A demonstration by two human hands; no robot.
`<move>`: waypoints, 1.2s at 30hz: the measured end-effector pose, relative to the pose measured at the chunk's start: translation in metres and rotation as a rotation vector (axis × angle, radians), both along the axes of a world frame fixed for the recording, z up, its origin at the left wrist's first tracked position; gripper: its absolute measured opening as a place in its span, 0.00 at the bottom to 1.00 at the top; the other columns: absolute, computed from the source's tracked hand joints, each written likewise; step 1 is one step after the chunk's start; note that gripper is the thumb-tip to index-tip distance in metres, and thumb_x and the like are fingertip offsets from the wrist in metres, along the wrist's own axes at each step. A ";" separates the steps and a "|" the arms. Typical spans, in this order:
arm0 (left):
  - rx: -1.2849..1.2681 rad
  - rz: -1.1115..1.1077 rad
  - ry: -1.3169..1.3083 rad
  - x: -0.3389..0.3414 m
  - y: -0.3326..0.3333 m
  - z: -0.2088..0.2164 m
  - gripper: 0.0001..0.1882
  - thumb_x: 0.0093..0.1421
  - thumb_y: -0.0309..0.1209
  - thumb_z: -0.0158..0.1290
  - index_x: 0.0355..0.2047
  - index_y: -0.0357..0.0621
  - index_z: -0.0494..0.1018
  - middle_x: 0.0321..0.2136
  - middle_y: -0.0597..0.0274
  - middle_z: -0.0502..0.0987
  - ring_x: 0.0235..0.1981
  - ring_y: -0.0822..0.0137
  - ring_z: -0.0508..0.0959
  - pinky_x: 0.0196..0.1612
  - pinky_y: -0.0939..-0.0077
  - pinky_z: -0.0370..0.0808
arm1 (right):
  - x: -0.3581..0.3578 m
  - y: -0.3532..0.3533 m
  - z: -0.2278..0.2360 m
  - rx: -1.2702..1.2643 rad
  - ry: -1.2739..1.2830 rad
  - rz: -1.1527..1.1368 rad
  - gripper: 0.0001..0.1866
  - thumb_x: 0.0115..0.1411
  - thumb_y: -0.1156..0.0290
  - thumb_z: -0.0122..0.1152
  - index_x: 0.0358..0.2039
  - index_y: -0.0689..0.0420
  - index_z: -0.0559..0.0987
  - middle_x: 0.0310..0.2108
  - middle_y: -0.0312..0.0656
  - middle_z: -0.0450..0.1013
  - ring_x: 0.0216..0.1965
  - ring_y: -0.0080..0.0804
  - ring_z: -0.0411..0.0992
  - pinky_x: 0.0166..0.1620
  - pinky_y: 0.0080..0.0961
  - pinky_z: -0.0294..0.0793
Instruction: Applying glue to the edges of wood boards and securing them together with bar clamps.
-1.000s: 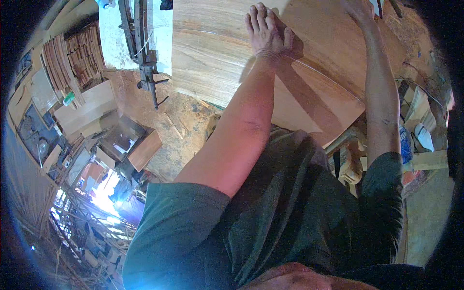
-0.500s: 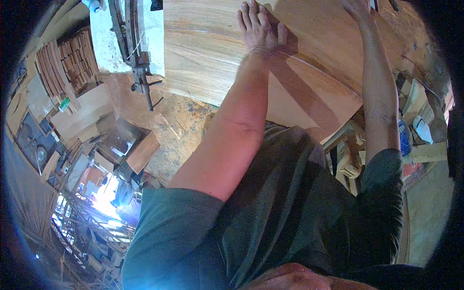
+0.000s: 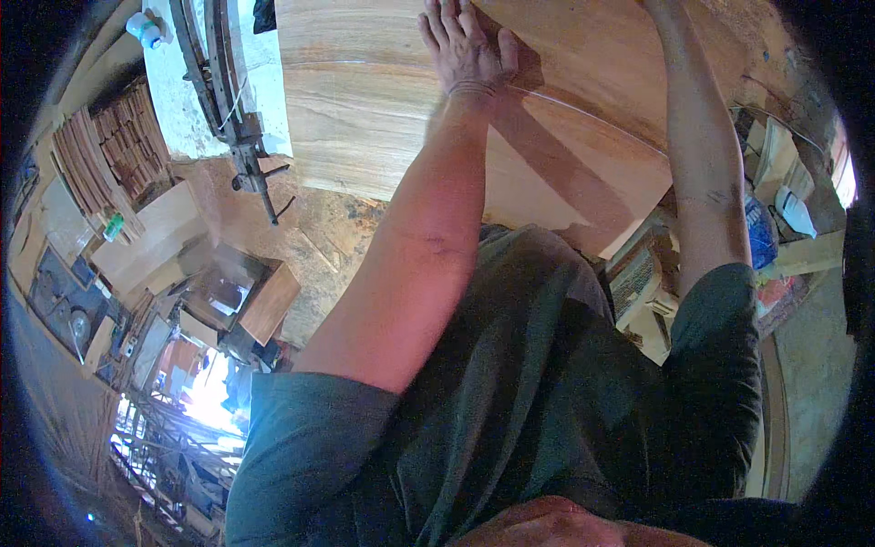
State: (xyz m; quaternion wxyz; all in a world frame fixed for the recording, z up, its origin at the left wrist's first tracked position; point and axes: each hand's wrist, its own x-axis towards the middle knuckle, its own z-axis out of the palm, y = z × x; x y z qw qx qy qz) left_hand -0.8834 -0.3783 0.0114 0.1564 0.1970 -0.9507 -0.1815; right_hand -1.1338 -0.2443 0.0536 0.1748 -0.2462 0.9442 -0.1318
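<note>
My left hand (image 3: 467, 50) lies on a large wood sheet (image 3: 365, 118) with a streaky grain, its fingers stretched out and nothing in them. The fingertips reach the top edge of the picture. A thin curved line, perhaps a seam or edge, crosses the sheet beneath that hand. My right forearm (image 3: 702, 137) stretches forward along the sheet's right side; beyond the wrist, my right hand is cut off by the upper edge, so its fingers and anything they touch are hidden.
Left of the sheet, a dark long-barred metal tool (image 3: 223, 100), resembling a clamp, lies on a white surface (image 3: 173, 109) with a bottle (image 3: 144, 29). Stacked wood strips (image 3: 137, 137) and a box-like wooden piece (image 3: 271, 301) stand farther left. At right are a blue container (image 3: 761, 232) and a white bottle (image 3: 797, 213).
The whole view has shifted a little, so the sheet and my left hand sit farther left and higher. My right hand has slipped out past the top edge. My left hand stays flat.
</note>
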 end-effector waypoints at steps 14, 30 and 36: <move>-0.103 -0.060 0.241 0.001 -0.010 -0.033 0.35 0.58 0.46 0.50 0.58 0.31 0.62 0.61 0.32 0.58 0.64 0.34 0.56 0.66 0.40 0.49 | -0.038 0.027 0.001 -0.342 -0.493 0.116 0.41 0.60 0.30 0.43 0.31 0.61 0.81 0.31 0.55 0.77 0.38 0.51 0.75 0.42 0.47 0.72; -0.027 -0.079 0.045 -0.001 0.005 0.001 0.35 0.58 0.43 0.51 0.58 0.28 0.61 0.60 0.31 0.60 0.63 0.32 0.56 0.66 0.40 0.51 | 0.023 0.041 -0.019 -0.348 0.461 0.180 0.33 0.62 0.41 0.53 0.51 0.61 0.74 0.50 0.54 0.72 0.54 0.51 0.68 0.57 0.44 0.66; -0.153 -0.010 -0.125 0.003 0.003 -0.001 0.38 0.52 0.50 0.54 0.55 0.35 0.63 0.61 0.40 0.58 0.66 0.41 0.53 0.67 0.46 0.47 | 0.169 0.079 -0.006 -0.231 -0.144 -0.244 0.28 0.60 0.39 0.54 0.39 0.53 0.82 0.31 0.46 0.79 0.34 0.47 0.78 0.38 0.41 0.77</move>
